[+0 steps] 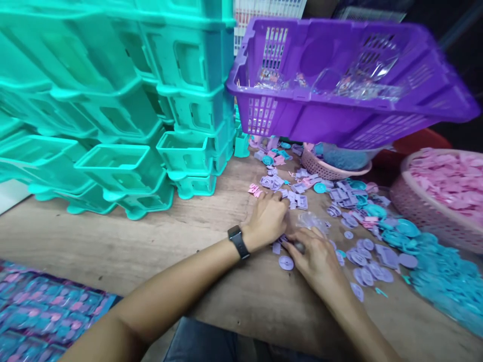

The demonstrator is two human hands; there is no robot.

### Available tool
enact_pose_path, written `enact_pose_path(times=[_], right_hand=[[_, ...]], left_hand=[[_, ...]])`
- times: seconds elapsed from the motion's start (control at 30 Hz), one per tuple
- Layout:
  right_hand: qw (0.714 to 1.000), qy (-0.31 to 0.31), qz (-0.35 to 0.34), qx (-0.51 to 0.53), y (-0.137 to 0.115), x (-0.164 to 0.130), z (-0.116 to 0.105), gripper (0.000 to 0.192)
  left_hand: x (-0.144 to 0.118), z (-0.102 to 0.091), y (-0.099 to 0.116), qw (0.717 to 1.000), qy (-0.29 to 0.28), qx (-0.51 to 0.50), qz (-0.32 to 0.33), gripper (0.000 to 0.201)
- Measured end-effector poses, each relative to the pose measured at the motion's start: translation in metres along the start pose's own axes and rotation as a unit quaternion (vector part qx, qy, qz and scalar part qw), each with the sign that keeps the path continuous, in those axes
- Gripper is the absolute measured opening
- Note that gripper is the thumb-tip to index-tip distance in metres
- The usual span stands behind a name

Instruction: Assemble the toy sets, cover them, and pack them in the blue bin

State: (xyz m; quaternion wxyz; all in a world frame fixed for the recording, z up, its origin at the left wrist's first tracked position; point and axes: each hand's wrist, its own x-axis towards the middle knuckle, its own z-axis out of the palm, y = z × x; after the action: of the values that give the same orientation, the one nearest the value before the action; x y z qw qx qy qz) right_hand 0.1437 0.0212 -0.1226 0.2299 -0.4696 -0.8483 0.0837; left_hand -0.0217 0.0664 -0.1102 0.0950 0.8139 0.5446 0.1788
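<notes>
head | desk centre: left hand, grip can't tell; right hand, grip can't tell, fingertips at small lilac piece between both | 1 lilac disc nearer | far right: 1 purple basket | right: 2 pink baskets

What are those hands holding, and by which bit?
The right hand seems to have a small purple piece in its grip, but which part is hidden. Whether the left hand holds anything cannot be told.
</notes>
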Motion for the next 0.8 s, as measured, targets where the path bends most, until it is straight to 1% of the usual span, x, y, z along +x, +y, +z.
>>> enact_pose_path(times=[0.07, 0.13, 0.2, 0.27, 0.33, 0.37, 0.4, 0.43, 0.47, 0.5, 0.53, 0.57, 0.6, 0.63, 0.67, 0.73, 0.8], right_hand=[[1.000, -0.015, 0.002, -0.011, 0.010, -0.006, -0.004, 0.008], [0.999, -0.013, 0.021, -0.044, 0.027, -0.019, -0.012, 0.009], [0.994, 0.015, 0.054, -0.090, 0.048, -0.036, -0.022, 0.012], [0.988, 0.054, 0.074, -0.127, 0.063, -0.051, -0.033, 0.022], [0.984, 0.094, 0.068, -0.137, 0.064, -0.059, -0.042, 0.036], [0.984, 0.113, 0.059, -0.124, 0.059, -0.060, -0.044, 0.039], [0.985, 0.134, 0.050, -0.100, 0.050, -0.060, -0.044, 0.039], [0.985, 0.155, 0.043, -0.069, 0.038, -0.058, -0.043, 0.035], [0.984, 0.171, 0.034, -0.034, 0.025, -0.055, -0.041, 0.030], [0.983, 0.183, 0.017, -0.004, 0.011, -0.052, -0.038, 0.025], [0.981, 0.192, -0.006, 0.016, 0.000, -0.049, -0.035, 0.022], [0.979, 0.198, -0.034, 0.028, -0.010, -0.047, -0.032, 0.023], [0.977, 0.199, -0.061, 0.036, -0.017, -0.046, -0.030, 0.026], [0.976, 0.197, -0.079, 0.044, -0.020, -0.046, -0.028, 0.027], [0.976, 0.194, -0.084, 0.051, -0.022, -0.046, -0.027, 0.027], [0.978, 0.185, -0.076, 0.063, -0.021, -0.048, -0.029, 0.021], [0.978, 0.181, -0.081, 0.067, -0.018, -0.050, -0.032, 0.017]], left_hand=[[0.013, 0.007, 0.001, 1.000, 0.002, 0.006, 0.018, 0.020], [0.021, 0.012, 0.001, 1.000, -0.005, -0.006, 0.028, 0.018], [0.020, 0.012, 0.000, 0.999, -0.007, -0.027, 0.024, 0.016], [0.011, 0.007, 0.000, 0.998, -0.004, -0.054, 0.011, 0.014], [-0.004, 0.000, 0.004, 0.996, 0.001, -0.085, -0.006, 0.012], [-0.013, -0.003, 0.008, 0.990, 0.004, -0.141, -0.028, 0.012], [-0.022, -0.004, 0.014, 0.970, 0.005, -0.235, -0.064, 0.011], [-0.031, -0.005, 0.020, 0.927, 0.007, -0.357, -0.112, 0.013], [-0.040, -0.005, 0.027, 0.856, 0.007, -0.490, -0.166, 0.018], [-0.048, -0.003, 0.034, 0.764, 0.008, -0.608, -0.216, 0.026], [-0.055, -0.001, 0.040, 0.675, 0.010, -0.692, -0.254, 0.034], [-0.061, 0.001, 0.046, 0.613, 0.014, -0.740, -0.277, 0.041], [-0.067, 0.003, 0.050, 0.573, 0.017, -0.767, -0.289, 0.045], [-0.071, 0.005, 0.053, 0.549, 0.016, -0.782, -0.293, 0.046], [-0.074, 0.005, 0.056, 0.535, 0.011, -0.792, -0.293, 0.046], [-0.078, 0.006, 0.059, 0.520, -0.004, -0.801, -0.295, 0.044], [-0.080, 0.005, 0.061, 0.515, -0.012, -0.805, -0.295, 0.043]])
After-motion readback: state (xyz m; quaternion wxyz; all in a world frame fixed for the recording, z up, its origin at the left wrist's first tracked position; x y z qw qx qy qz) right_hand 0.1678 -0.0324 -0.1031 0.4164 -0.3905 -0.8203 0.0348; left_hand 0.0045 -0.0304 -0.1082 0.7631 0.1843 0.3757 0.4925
